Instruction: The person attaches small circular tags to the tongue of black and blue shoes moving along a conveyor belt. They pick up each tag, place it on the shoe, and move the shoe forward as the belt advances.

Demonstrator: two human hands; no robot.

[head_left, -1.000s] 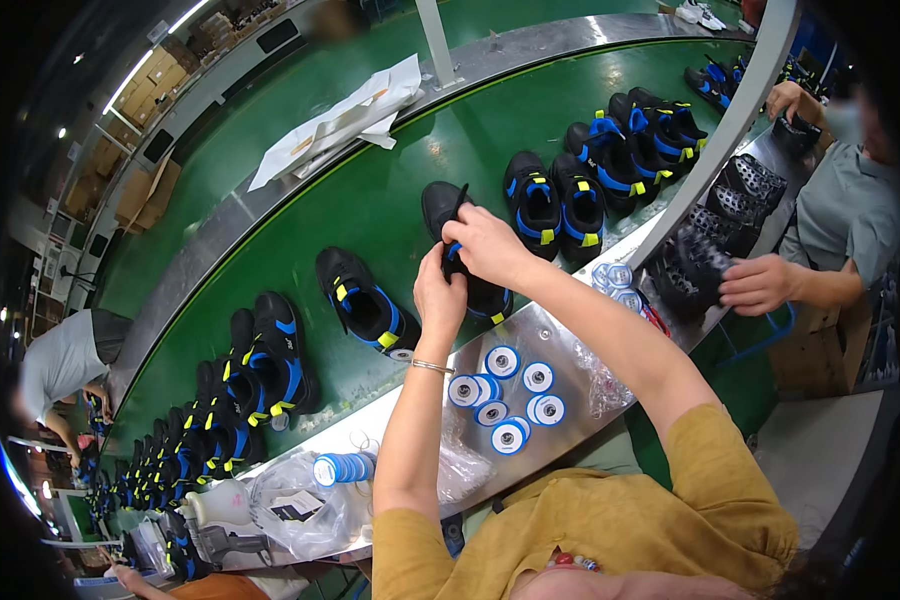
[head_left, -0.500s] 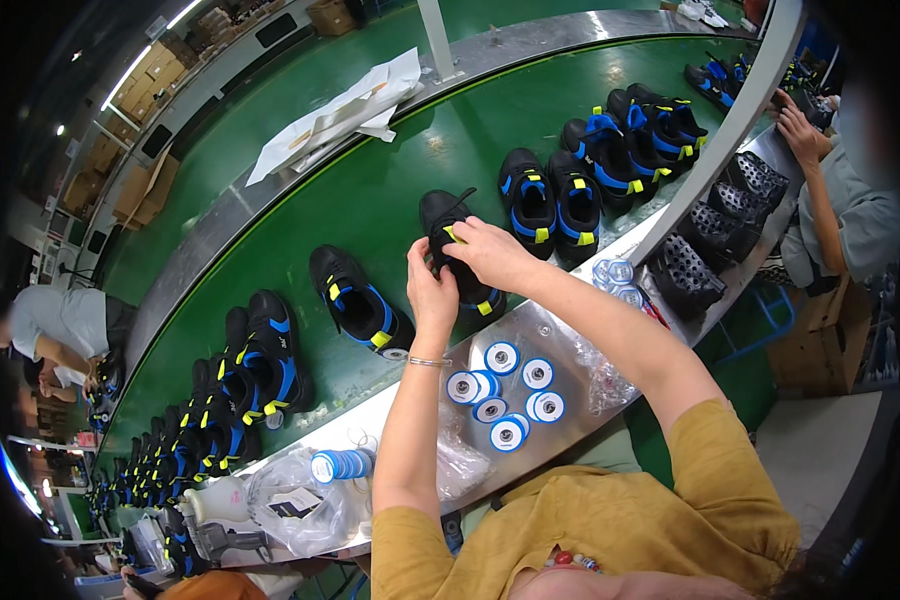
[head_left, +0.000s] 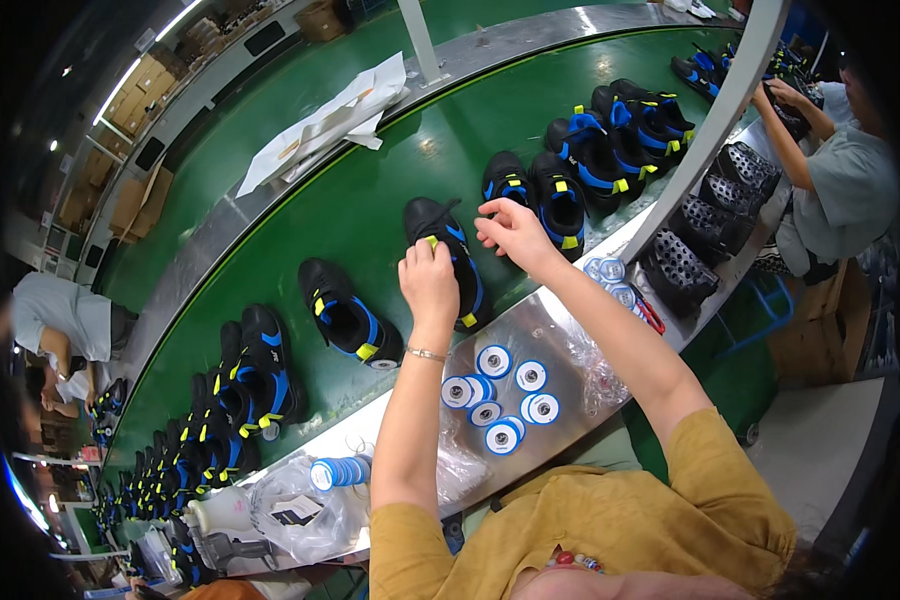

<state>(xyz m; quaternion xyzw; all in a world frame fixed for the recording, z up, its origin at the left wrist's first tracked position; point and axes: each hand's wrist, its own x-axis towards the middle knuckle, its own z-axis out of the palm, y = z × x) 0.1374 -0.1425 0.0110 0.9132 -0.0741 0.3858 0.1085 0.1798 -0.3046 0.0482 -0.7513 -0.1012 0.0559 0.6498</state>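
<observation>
Both hands work on a black-and-blue shoe (head_left: 448,255) lying on the green conveyor belt (head_left: 370,200).

The left hand (head_left: 428,283) has its grip closed on the shoe's near side; the right hand (head_left: 510,232) rests fingers loosely parted on its far edge. Just nearer than the grips, blue-and-white thread spools (head_left: 500,395) stand on the steel surface (head_left: 560,330).

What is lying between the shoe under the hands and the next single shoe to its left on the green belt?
In the head view, only bare green belt separates the handled shoe from the single shoe on its left.
</observation>
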